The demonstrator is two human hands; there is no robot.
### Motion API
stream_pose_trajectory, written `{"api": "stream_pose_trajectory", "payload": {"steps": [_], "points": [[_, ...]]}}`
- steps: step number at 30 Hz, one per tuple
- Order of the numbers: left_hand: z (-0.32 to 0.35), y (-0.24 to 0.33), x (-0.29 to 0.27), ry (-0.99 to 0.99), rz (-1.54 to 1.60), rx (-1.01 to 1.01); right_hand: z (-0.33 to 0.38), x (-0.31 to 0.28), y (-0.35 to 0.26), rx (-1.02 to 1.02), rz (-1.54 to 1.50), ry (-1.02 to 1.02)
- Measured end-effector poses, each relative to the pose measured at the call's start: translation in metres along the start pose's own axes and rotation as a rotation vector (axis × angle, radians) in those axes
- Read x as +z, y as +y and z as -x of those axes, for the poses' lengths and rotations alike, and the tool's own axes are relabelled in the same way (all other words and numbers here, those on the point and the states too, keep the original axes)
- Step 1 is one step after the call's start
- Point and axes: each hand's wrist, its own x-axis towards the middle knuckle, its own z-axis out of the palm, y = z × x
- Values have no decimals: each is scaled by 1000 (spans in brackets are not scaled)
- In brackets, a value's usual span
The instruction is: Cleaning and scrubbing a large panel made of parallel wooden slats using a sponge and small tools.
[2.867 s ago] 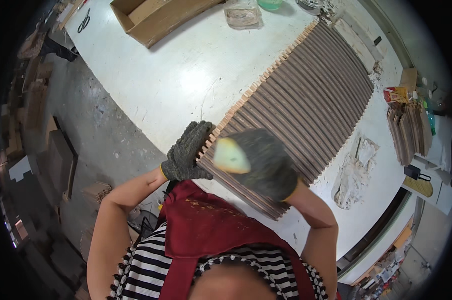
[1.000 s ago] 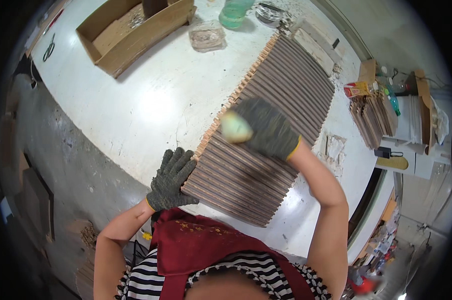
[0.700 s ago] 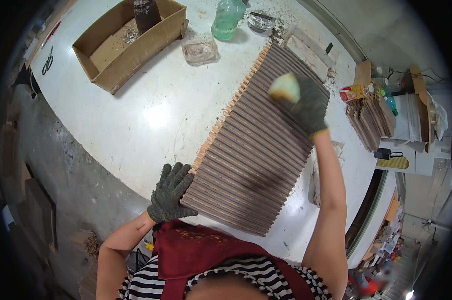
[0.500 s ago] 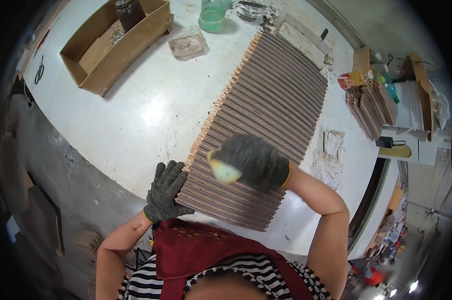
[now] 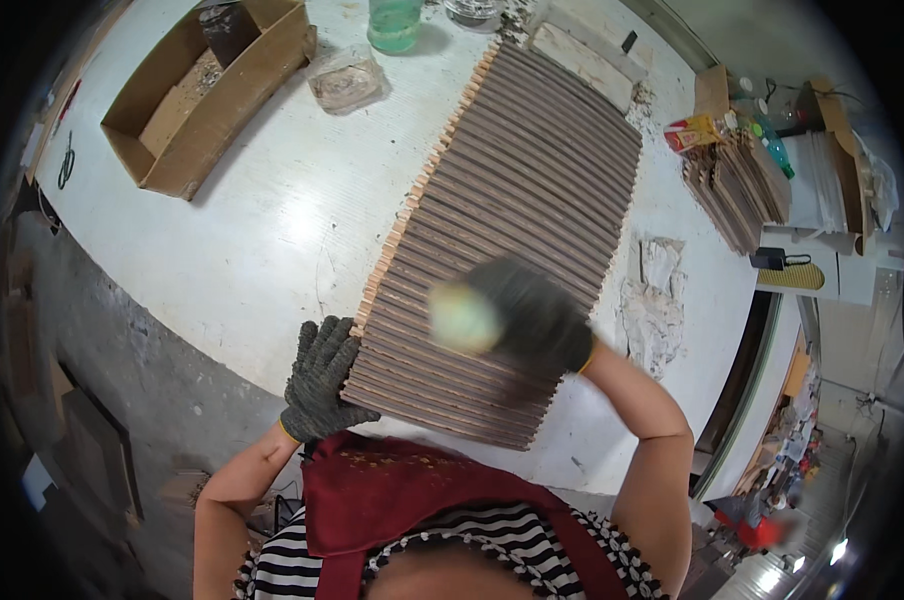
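Observation:
Dark brown wooden strips [image 5: 532, 150] lie side by side on the white table [image 5: 242, 260], forming a long slanted panel with pale, jagged ends along the left. My left hand [image 5: 322, 380], in a dark grey knitted glove, rests at the panel's near left corner. Its fingers are stretched along the strip ends and the thumb touches the near edge. Over the near half of the panel is my gloved right hand [image 5: 537, 315], smeared by motion. A pale greenish-white pad [image 5: 464, 316] is gripped in it, facing left; blur hides its exact kind and whether it touches the strips.
At the far left stands a cardboard tray [image 5: 212, 140] with a dark cylinder [image 5: 230, 35] inside. Near it are a plastic-wrapped block [image 5: 345, 82] and a green bottle [image 5: 394, 28]. Crumpled paper [image 5: 652, 300] lies right of the panel; stacked brown boards [image 5: 737, 185] stand farther right.
My right hand and the pale pad have swept slightly right and away from me over the strips. My left hand stays at the corner. The whole view has shifted a little.

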Motion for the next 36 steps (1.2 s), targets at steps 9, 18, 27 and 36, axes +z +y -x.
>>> {"api": "stream_pose_trajectory", "payload": {"steps": [9, 18, 27, 36], "points": [[-6, 2, 2, 60, -26, 46, 60, -103, 152, 592, 515, 185], [2, 0, 3, 43, -26, 2, 20, 6, -36, 23, -24, -298], [0, 0, 5, 61, -27, 17, 106, -99, 95, 658, 635, 206], [0, -1, 7, 64, -28, 15, 22, 23, -77, -74, -65, -281]]}}
